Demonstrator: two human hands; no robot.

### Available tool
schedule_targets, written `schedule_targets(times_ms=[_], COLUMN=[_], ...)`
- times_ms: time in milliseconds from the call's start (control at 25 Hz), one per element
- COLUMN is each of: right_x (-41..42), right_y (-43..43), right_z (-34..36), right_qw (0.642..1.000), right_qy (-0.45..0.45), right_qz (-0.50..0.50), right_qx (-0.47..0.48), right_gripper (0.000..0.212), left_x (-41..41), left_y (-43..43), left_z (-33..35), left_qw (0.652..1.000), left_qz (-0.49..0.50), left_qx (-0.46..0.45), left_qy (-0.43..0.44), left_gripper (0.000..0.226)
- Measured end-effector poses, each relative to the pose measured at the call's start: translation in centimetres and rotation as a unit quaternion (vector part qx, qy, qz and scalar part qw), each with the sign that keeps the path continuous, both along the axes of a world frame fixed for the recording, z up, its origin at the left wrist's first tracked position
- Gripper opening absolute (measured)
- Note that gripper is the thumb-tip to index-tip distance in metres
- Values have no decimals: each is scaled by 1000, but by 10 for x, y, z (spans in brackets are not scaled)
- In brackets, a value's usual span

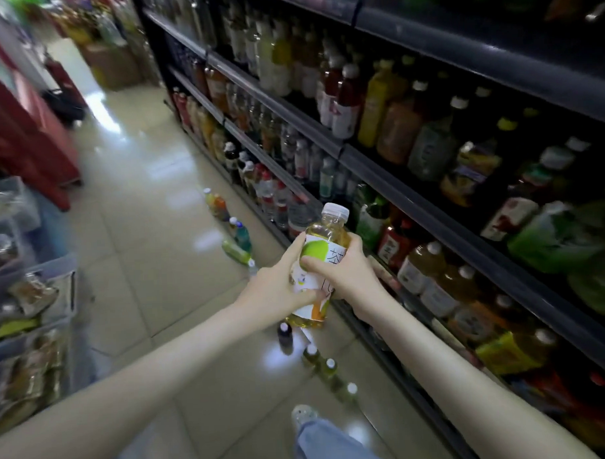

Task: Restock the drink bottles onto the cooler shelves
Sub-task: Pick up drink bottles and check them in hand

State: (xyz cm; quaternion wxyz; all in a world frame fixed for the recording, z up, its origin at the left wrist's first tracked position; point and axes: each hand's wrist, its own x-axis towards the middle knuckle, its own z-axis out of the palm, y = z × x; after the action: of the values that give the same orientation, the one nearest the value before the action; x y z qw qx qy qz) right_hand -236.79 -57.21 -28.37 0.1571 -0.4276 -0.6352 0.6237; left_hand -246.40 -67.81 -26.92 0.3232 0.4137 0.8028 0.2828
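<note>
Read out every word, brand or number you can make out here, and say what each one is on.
"茶": on the white label of the clear plastic bottle of yellow drink, gripped by the left hand and right hand.
Rest of that label: hidden by fingers or blurred.
Labels of the bottles on the black shelves: too blurred to read.
Labels of the bottles on the tiled floor: too small.

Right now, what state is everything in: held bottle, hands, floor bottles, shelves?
Clear plastic bottle of amber tea with white cap: capped, off the floor, held in both hands.
Left hand: fingers curled round the bottle's lower half.
Right hand: fingers curled round its upper label.
Green bottle on the tiled floor: lying on its side.
Black metal shelves: stocked with bottles.
</note>
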Motion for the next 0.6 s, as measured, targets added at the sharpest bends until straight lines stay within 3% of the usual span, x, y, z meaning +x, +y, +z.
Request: schedule_targets(times_ms=[120, 360, 600], right_x=[-79, -242, -423], right_y=[23, 54, 72], right_z=[0, 5, -1], right_qw=[999, 995, 998], right_qy=[1, 13, 39], right_qz=[40, 96, 41], right_qx=[-4, 2, 13], right_gripper=[78, 96, 87], left_x=[-73, -231, -436], left_y=[11, 14, 19], left_z=[4, -2, -13], left_qw=[1000, 993, 1000], left_qz=[16, 59, 14], left_qx=[-10, 61, 23], left_qy=[-13, -85, -13], left_gripper=[94, 68, 50])
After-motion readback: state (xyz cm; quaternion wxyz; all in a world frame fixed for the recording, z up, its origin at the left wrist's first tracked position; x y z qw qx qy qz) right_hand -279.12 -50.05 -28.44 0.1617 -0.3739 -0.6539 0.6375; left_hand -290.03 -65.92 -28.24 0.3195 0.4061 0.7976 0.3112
